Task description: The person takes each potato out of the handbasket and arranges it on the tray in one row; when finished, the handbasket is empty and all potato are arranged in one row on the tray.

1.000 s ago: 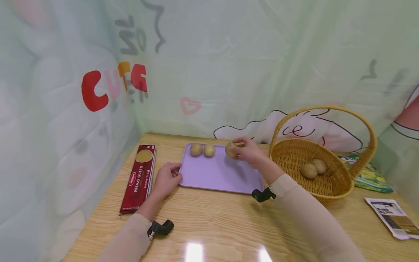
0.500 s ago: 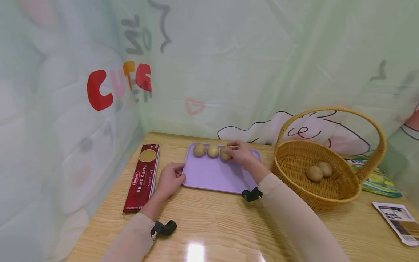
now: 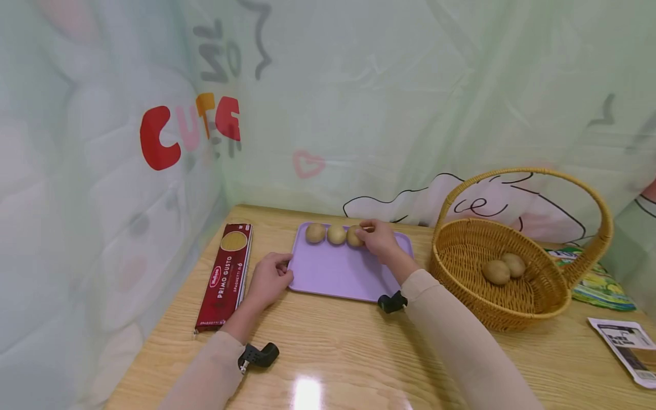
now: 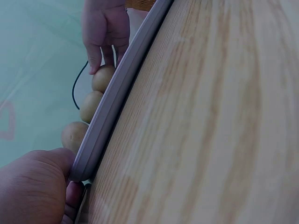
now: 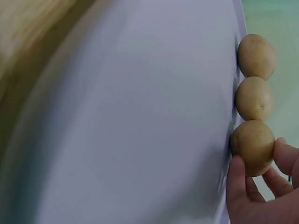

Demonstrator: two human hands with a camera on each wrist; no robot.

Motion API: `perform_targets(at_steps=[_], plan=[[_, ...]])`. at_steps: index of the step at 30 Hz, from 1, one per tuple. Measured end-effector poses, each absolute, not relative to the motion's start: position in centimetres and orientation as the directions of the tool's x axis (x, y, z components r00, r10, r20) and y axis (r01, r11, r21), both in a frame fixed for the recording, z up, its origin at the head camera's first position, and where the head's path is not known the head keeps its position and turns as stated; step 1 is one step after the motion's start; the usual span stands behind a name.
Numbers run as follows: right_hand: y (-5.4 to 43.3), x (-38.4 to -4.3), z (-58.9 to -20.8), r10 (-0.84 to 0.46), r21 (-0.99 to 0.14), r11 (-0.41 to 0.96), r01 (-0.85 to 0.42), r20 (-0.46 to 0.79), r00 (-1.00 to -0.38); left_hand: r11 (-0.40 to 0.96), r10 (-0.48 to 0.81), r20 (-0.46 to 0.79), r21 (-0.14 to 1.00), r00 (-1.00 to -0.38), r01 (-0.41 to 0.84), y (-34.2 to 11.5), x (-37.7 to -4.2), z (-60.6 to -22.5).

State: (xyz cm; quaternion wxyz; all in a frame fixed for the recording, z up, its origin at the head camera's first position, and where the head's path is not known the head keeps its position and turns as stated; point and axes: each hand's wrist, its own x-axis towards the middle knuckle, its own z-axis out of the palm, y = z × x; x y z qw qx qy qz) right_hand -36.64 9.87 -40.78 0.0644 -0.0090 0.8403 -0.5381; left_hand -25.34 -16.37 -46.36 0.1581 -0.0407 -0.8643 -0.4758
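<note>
Three potatoes stand in a row along the far edge of a purple tray [image 3: 333,273]. My right hand [image 3: 381,239] holds the rightmost potato [image 5: 253,147] between thumb and fingers, down on the tray. Beside it sits the middle potato [image 5: 254,98], and the leftmost potato [image 3: 315,233] lies near the tray's far left corner. At the tray's left edge my left hand [image 3: 270,279] pinches the rim, the thumb on top and the fingers partly hidden below, as the left wrist view shows.
A wicker basket [image 3: 461,287] with a tall handle stands right of the tray, two potatoes [image 3: 497,272] inside. Left lies a red spaghetti box [image 3: 225,279]. A green and yellow packet [image 3: 597,287] and a white and brown pouch [image 3: 627,347] lie at the right.
My right hand has moved left and set the third potato down beside the middle one. The left hand has stayed at the tray's edge. The head view has shifted slightly.
</note>
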Motion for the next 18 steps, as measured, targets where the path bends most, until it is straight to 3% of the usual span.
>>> perform_targets(at_steps=[18], plan=[[11.7, -35.4, -39.0, -0.118, -0.833, 0.553, -0.013, -0.063, -0.991, 0.549, -0.068, 0.303, 0.807, -0.951, 0.218, -16.5, -25.3, -46.1]])
